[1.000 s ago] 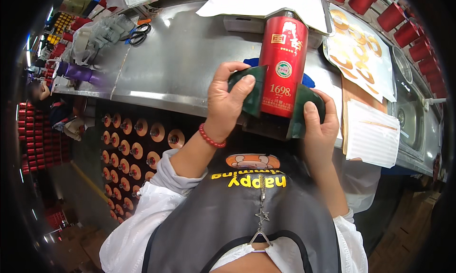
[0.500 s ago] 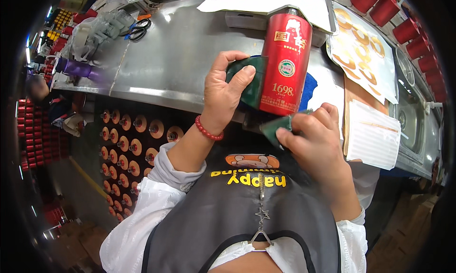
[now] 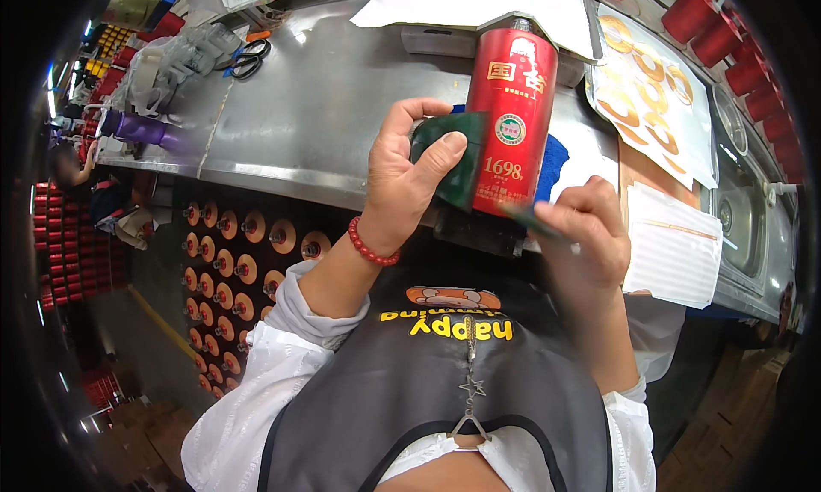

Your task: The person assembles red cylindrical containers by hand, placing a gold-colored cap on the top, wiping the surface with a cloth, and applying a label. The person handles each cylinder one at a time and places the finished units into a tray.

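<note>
A red bottle (image 3: 515, 103) with gold and white print lies on its side over a blue cloth (image 3: 554, 163), its neck pointing away from me and its base near the table's front edge. My left hand (image 3: 409, 163), with a red bead bracelet, pinches a dark green flexible sheet (image 3: 446, 168) between thumb and fingers, against the bottle's left side. My right hand (image 3: 586, 234), smeared by motion, grips a thin green piece (image 3: 532, 220) seen nearly edge-on by the bottle's base. Whether that piece touches the bottle I cannot tell.
Gold ring-shaped decals (image 3: 641, 81) lie on a white sheet at the right, near striped paper (image 3: 671, 248) and a sink (image 3: 737, 210). Black scissors (image 3: 250, 57) and a purple cup (image 3: 141, 126) are leftward. Several red bottles (image 3: 242, 304) stand below the table.
My right hand has moved slightly right, and its green piece has turned from showing its face to nearly edge-on. The bottle has shifted slightly; my left hand keeps its hold.
</note>
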`<state>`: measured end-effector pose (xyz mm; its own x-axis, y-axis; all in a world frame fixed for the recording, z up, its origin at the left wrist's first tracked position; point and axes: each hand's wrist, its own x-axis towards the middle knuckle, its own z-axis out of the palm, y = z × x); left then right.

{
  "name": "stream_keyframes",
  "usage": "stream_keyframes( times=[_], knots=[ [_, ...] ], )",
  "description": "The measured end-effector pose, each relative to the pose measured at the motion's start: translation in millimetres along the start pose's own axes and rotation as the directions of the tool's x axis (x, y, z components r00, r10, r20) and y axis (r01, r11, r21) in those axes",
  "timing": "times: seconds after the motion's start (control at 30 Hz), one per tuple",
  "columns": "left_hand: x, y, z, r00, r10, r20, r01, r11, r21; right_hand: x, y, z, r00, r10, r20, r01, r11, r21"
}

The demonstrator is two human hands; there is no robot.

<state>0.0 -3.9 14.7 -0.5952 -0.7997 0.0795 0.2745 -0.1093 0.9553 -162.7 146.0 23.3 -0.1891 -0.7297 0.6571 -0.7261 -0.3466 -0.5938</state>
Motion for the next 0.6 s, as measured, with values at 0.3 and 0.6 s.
stream_keyframes(
  times=[0.3,0.6],
  knots=[
    [3.4,0.8,-10.9,0.999,-0.039,-0.029,0.038,0.999,-0.033,-6.3,3.0,-5.3,0.987,0.111,0.116,-0.134,0.968,0.213],
    [60.3,0.5,-1.2,0.996,0.020,0.090,-0.042,0.967,0.253,52.7,38.9,14.3,0.818,0.575,-0.010,-0.567,0.808,0.158]
  ],
)
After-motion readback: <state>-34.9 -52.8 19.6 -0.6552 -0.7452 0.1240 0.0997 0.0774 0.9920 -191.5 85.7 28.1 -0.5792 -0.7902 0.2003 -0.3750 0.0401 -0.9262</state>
